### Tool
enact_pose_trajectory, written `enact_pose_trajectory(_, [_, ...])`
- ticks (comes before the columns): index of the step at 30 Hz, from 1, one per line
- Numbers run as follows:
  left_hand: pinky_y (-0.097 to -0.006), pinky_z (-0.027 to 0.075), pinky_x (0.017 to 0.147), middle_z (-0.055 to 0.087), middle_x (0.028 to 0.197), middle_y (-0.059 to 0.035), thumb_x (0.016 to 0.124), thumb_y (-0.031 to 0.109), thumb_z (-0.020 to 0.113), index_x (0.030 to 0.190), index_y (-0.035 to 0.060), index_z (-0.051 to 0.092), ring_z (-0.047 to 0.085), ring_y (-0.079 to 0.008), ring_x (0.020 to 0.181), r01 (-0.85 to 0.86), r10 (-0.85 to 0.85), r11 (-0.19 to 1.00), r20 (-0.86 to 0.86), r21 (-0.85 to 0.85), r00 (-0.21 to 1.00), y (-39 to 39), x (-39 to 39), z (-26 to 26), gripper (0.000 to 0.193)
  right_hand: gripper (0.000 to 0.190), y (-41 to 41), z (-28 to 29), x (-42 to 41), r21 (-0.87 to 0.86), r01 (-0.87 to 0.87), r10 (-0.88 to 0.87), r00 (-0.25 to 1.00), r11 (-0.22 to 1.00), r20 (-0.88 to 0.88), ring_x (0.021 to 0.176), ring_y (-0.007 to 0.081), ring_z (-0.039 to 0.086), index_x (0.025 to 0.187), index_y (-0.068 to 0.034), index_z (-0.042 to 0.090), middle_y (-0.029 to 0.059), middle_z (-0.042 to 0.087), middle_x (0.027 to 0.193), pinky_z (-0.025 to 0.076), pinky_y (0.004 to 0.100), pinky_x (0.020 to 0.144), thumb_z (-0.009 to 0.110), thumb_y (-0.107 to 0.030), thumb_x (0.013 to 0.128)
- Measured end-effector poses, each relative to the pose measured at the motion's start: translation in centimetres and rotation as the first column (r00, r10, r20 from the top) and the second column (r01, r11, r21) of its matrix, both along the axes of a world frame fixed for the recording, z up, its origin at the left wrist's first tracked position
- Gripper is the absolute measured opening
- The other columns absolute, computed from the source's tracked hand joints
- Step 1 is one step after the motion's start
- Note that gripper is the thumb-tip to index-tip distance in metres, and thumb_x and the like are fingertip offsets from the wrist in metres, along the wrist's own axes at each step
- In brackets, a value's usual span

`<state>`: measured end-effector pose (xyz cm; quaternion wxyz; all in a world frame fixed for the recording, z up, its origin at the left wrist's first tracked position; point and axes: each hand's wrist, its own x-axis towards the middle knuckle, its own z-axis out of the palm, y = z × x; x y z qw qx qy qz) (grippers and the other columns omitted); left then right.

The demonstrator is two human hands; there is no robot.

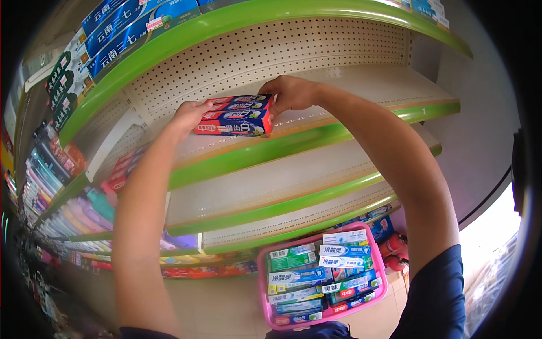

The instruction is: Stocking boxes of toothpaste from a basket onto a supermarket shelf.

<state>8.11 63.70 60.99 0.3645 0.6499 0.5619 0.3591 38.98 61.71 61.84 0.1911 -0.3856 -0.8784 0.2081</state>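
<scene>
A block of several red and navy toothpaste boxes (235, 116) is on the white shelf board (186, 157), close to its green front edge. My left hand (188, 118) grips the left end of the block, its thumb lying over the box tops. At the right end, my right hand (292, 95) has its fingers around the corner of the boxes. The two hands press the block from both sides. More red boxes (123, 169) stand farther left on the shelf, partly hidden behind my left forearm.
Below sits a pink plastic basket (263, 292) full of toothpaste boxes. A green-edged shelf (271, 15) with blue boxes (123, 36) overhangs at the top. Lower shelves have green edges (271, 216). Red fire extinguishers (394, 252) stand beside the basket; bottles (51, 156) are at left.
</scene>
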Motion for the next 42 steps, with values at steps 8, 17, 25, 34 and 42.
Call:
enact_pose_trajectory(8, [-0.0324, 0.054, 0.086, 0.073, 0.107, -0.0143, 0.099, 0.032, 0.063, 0.119, -0.0048, 0.064, 0.071, -0.017, 0.091, 0.022, -0.022, 1.0, -0.018, -0.009, 1.0, -0.9, -0.6, 0.2, 0.042, 0.095, -1.0, 0.2, 2.6, -0.34, -0.002, -0.113, 0.942, 0.94, -0.316, 0.124, 0.0341, 0.058, 0.148, 0.005, 0.039, 0.0256, 0.061, 0.132, 0.047, 0.0415, 0.102, 0.082, -0.043, 0.078])
enact_pose_trajectory(17, [-0.0336, 0.052, 0.095, 0.069, 0.119, -0.0163, 0.104, 0.034, 0.054, 0.13, -0.008, 0.056, 0.068, -0.0194, 0.105, 0.028, -0.032, 0.995, -0.039, -0.098, 0.999, -2.1, -0.1, 1.6, 0.05, 0.094, -4.3, 1.7, -3.4, 0.128, 0.093, -0.11, 0.985, 0.987, 0.131, 0.11, 0.0341, 0.064, 0.143, 0.003, 0.045, 0.0247, 0.064, 0.126, 0.051, 0.0378, 0.096, 0.083, -0.041, 0.069])
enact_pose_trajectory(25, [-0.0384, 0.043, 0.111, 0.044, 0.148, -0.0244, 0.102, 0.053, 0.047, 0.149, -0.0153, 0.02, 0.051, -0.026, 0.132, 0.088, 0.0, 0.978, 0.418, -0.191, 0.908, -4.3, 0.4, 1.8, 0.087, 0.086, -2.9, 1.8, -2.6, 0.095, 0.081, -0.092, 0.989, 0.992, 0.119, 0.108, 0.0308, 0.064, 0.14, -0.001, 0.048, 0.0211, 0.065, 0.124, 0.05, 0.0372, 0.095, 0.08, -0.033, 0.067])
enact_pose_trajectory(34, [-0.0418, 0.039, 0.114, 0.036, 0.153, -0.026, 0.104, 0.055, 0.041, 0.157, -0.0013, 0.009, 0.048, -0.0266, 0.135, 0.022, 0.034, 0.986, 0.332, -0.165, 0.943, -5.0, 0.2, 2.1, 0.084, 0.112, -2.3, 1.8, -5.2, 0.134, 0.151, -0.183, 0.946, 0.979, 0.268, 0.138, 0.0422, 0.043, 0.15, -0.002, 0.038, 0.0277, 0.046, 0.146, 0.037, 0.0477, 0.113, 0.055, -0.085, 0.077])
enact_pose_trajectory(42, [-0.0411, 0.031, 0.118, 0.018, 0.161, -0.0283, 0.101, 0.061, 0.041, 0.155, -0.0073, -0.003, 0.035, -0.0276, 0.145, 0.354, -0.228, 0.912, 0.465, -0.205, 0.856, -3.1, -2.2, 1.2, 0.098, 0.111, -3.3, 2.5, -6.5, 0.106, 0.155, -0.186, 0.879, 0.982, 0.439, 0.145, 0.0386, 0.033, 0.156, -0.006, 0.027, 0.0243, 0.029, 0.159, 0.028, 0.0503, 0.119, 0.036, -0.089, 0.083])
